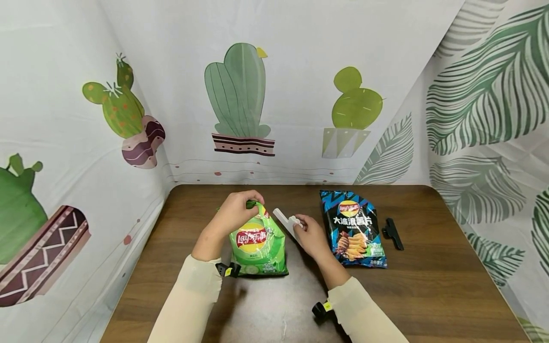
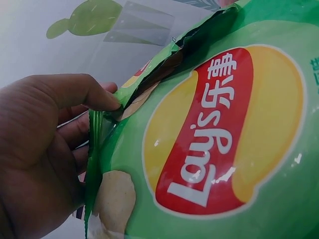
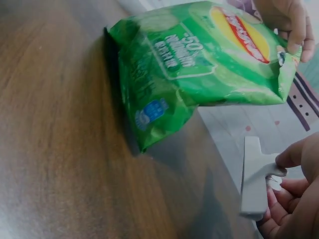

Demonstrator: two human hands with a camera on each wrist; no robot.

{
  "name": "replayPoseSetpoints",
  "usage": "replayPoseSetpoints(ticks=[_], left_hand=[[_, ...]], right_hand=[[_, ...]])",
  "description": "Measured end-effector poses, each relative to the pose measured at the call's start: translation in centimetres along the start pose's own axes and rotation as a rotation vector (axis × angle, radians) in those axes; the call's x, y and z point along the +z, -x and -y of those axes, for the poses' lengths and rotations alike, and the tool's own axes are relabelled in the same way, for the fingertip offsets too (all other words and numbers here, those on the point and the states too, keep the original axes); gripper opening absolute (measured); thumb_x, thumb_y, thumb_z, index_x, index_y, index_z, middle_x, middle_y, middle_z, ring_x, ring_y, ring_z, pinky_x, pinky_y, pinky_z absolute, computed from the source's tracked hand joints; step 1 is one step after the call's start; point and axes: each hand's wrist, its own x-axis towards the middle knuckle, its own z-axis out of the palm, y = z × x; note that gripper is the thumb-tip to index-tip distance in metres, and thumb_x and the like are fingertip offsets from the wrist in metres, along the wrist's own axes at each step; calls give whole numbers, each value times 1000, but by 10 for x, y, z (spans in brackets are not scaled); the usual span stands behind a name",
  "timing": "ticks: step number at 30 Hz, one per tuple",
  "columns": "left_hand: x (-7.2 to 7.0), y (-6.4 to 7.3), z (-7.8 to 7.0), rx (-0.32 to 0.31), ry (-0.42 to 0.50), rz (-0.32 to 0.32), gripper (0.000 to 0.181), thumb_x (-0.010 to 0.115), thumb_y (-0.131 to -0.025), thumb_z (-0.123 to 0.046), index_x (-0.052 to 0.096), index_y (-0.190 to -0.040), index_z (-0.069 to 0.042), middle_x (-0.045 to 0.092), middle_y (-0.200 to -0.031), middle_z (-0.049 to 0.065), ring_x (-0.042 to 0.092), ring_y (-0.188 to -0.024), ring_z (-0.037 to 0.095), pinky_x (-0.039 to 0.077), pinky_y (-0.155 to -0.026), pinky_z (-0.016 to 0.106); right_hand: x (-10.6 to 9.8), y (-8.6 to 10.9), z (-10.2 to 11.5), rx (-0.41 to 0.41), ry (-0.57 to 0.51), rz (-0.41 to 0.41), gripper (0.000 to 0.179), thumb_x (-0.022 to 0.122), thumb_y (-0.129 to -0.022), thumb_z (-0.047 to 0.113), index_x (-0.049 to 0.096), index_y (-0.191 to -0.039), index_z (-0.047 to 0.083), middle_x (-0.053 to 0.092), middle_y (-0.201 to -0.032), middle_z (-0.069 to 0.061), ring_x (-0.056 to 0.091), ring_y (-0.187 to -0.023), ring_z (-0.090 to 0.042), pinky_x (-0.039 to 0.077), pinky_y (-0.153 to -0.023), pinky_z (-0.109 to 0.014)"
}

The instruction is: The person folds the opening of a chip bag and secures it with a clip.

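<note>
A green Lay's chip bag [image 1: 257,247] stands upright on the table, its top torn open with a dark gap showing in the left wrist view. My left hand [image 1: 238,209] pinches the bag's top edge between thumb and fingers; the same hand [image 2: 55,129] is at the left end of the opening in its wrist view. Just right of the bag, my right hand [image 1: 312,234] holds a white bag clip [image 1: 283,218] by its handles. In the right wrist view the clip [image 3: 254,179] is apart from the green bag [image 3: 199,55], gripped by thumb and fingers.
A blue and black Lay's chip bag [image 1: 351,228] lies flat to the right of my right hand. Beyond it is a black bag clip [image 1: 392,233] on the brown wooden table [image 1: 433,281]. A white cloth printed with cacti and leaves [image 1: 296,95] hangs behind the table.
</note>
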Motion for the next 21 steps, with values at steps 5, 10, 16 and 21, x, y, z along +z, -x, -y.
replayPoseSetpoints(ticks=[5,10,16,21], left_hand=[[0,-1,1,2,1,-4,21,60,-93,-4,71,-107,-16,68,-91,1,27,-47,9,33,-51,24],[0,-1,0,-1,3,1,21,60,-93,-5,71,-109,-13,68,-93,2,27,-47,9,33,-51,24],[-1,1,-1,-13,14,4,20,61,-94,-5,71,-107,-17,69,-93,3,27,-47,10,35,-51,24],[-1,1,0,-13,25,3,21,60,-94,-5,71,-107,-18,68,-95,3,26,-47,9,34,-50,23]], right_hand=[[-3,1,6,12,-70,-4,31,64,-96,14,68,-124,2,67,-109,-16,61,-97,-24,50,-83,-32],[-6,4,11,39,-164,15,30,64,-97,17,67,-125,5,66,-110,-15,60,-97,-22,48,-83,-30],[-8,6,15,69,-261,55,33,63,-101,21,63,-131,7,68,-121,-18,63,-103,-22,50,-84,-28],[-10,4,17,74,-362,91,34,59,-103,17,60,-134,4,69,-123,-21,63,-98,-18,51,-82,-29]])
